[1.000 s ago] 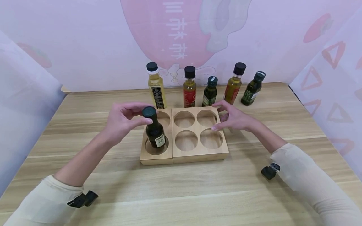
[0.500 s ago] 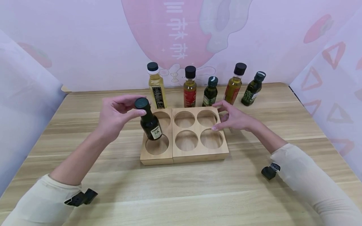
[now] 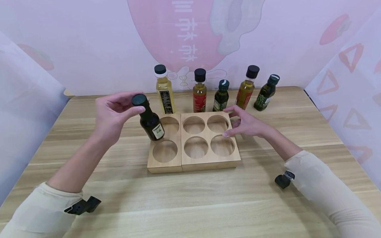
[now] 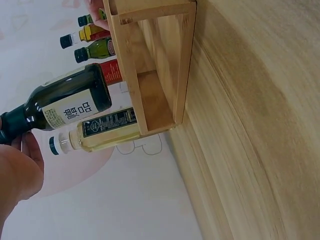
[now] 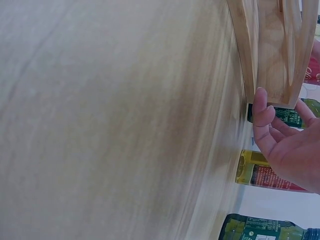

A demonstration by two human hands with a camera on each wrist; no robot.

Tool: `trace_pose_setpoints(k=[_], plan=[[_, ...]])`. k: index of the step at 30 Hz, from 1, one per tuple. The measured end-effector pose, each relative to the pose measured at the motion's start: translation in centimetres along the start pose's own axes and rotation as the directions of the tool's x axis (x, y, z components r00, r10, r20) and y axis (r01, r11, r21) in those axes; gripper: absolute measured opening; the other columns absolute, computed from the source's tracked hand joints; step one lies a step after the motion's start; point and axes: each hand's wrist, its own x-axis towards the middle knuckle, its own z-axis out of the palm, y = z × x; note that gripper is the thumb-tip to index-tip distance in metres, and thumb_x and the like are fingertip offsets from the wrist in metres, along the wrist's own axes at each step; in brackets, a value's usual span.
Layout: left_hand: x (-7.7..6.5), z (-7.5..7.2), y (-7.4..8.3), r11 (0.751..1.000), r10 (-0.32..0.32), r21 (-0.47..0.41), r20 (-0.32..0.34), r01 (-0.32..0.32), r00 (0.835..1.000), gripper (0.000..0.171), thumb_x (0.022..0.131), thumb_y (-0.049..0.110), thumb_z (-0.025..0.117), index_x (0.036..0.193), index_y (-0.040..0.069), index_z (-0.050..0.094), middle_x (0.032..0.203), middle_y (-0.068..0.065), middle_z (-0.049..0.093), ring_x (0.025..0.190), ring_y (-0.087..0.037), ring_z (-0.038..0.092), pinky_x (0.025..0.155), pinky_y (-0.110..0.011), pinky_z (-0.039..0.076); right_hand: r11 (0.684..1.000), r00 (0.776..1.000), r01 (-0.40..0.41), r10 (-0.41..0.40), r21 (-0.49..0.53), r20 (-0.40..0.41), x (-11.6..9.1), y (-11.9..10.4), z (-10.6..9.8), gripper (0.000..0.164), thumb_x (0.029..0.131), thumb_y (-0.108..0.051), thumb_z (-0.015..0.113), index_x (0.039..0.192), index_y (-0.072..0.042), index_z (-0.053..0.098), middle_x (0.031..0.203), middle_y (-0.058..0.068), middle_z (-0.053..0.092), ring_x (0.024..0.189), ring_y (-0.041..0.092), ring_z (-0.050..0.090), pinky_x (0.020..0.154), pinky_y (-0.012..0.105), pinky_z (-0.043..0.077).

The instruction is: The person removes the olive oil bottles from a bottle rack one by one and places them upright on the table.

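Note:
My left hand grips a dark green glass bottle by its cap and neck. The bottle leans with its base to the right, over the left part of a wooden bottle rack. Its white label shows in the left wrist view, where the bottle hangs apart from the open-sided rack. My right hand holds the rack's right end, thumb by a front hole and index finger at the back corner. In the right wrist view, fingertips of this hand lie against the rack's end.
Behind the rack stand a pale oil bottle, a red-labelled bottle, a small dark bottle, another red-labelled bottle and a dark green bottle. A printed backdrop closes off the wooden table at the back.
My left hand has lifted the dark green bottle up out of the front left hole and carried it leftward and back, tilting it more. My right hand has stayed at the rack.

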Motion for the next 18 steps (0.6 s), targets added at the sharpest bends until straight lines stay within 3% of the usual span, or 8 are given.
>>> trace_pose_setpoints(k=[18], plan=[[1.5, -2.3, -0.7, 0.999, 0.044, -0.020, -0.140, -0.047, 0.989, 0.029, 0.079, -0.026, 0.073, 0.104, -0.013, 0.076, 0.086, -0.007, 0.077, 0.069, -0.013, 0.065, 0.069, -0.020, 0.057, 1.000, 1.000, -0.003, 0.003, 0.001, 0.004, 0.1, 0.1, 0.0, 0.086, 0.085, -0.012, 0.085, 0.153, -0.007, 0.034, 0.148, 0.027, 0.041, 0.096, 0.035, 0.064, 0.076, 0.036, 0.054]])
